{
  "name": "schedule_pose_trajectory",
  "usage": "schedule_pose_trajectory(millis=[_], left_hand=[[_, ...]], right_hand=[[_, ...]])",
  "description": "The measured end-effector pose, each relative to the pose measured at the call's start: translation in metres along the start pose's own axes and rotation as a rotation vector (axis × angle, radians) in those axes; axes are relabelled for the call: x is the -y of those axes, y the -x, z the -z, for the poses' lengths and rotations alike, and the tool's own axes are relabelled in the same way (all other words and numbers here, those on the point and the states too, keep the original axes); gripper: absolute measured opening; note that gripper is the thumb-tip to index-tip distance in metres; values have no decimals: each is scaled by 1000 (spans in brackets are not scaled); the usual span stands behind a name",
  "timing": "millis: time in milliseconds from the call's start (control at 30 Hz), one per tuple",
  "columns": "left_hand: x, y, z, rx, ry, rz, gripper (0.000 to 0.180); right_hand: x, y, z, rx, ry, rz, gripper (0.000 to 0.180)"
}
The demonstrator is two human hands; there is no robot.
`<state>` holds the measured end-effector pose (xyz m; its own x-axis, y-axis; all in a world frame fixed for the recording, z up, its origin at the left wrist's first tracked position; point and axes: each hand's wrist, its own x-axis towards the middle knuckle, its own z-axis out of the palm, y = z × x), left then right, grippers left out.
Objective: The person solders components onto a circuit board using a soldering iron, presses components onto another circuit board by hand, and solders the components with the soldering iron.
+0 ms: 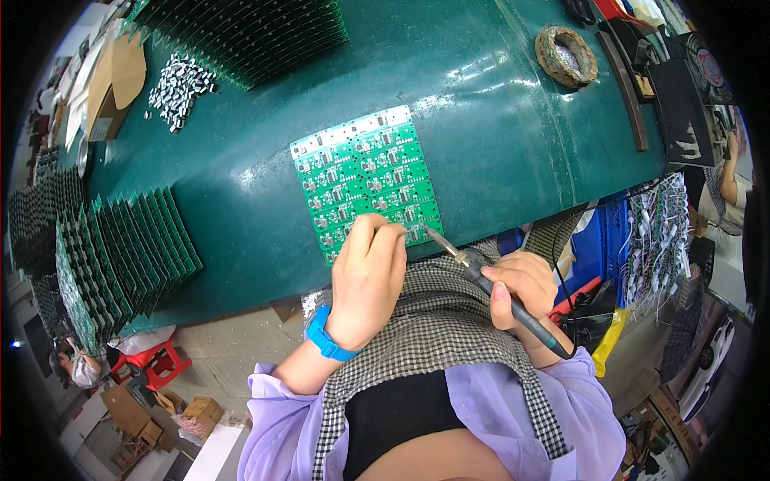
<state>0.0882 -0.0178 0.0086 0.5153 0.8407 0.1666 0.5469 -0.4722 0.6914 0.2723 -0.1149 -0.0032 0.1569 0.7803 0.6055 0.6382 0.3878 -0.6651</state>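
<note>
A green circuit board panel (353, 172), made up of repeated small boards with components, lies flat on the green table in front of me. My left hand (366, 272), with a blue band at its wrist, is over the panel's near edge. Its thumb and fingertips are pinched together; what they hold is too small to make out. Held like a pen in my right hand (525, 284) is a soldering iron (473, 268). The iron's tip meets the panel's near right part, just beside my left fingertips.
Racks of upright green boards stand at the far side (249, 36) and at the left (136, 256). A pile of small metallic parts (180, 88) lies near a cardboard box (116, 88). A round, crusted ring-shaped holder (566, 56) sits at the far right. Blue crates (601, 240) stand beyond the table's right edge.
</note>
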Motion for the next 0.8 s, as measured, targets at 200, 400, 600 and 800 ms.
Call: schedule_pose_trajectory(millis=[200,400,600,800], left_hand=[[-1,5,-4,38,72,36,15],[-3,6,-5,48,78,28,15],[-4,7,-7,82,83,3,14],[-7,10,-2,98,5,-13,11]], right_hand=[[1,2,-2,29,-4,20,12],[2,3,-2,43,4,12,12],[6,5,-1,52,22,20,13],[11,10,0,64,43,16,13]])
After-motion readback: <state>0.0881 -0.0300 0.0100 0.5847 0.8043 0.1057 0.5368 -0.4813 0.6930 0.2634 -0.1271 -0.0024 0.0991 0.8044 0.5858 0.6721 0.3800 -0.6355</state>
